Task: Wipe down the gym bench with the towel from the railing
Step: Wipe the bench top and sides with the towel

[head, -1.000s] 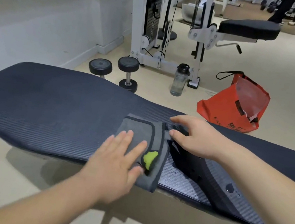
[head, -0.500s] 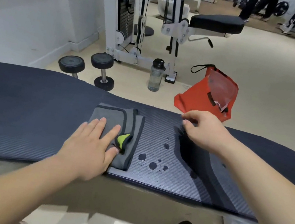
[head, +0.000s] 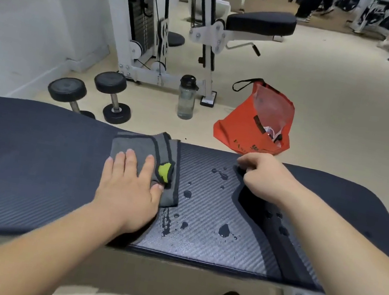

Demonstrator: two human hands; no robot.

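On bench (head: 32,158), towel (head: 141,150) under flat left hand (head: 127,187)

folded grey towel (head: 147,151) flat on dark wet-spotted bench (head: 32,158).

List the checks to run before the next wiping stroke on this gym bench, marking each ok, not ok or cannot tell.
1. Left hand pressing flat on the folded grey towel: ok.
2. Towel lying on the bench pad: ok.
3. Pad dry: not ok; water droplets sit right of the towel.
4. Right hand gripping the pad's far edge: cannot tell; its fingers are curled there.
5. Towel dry enough to soak up the droplets: cannot tell.
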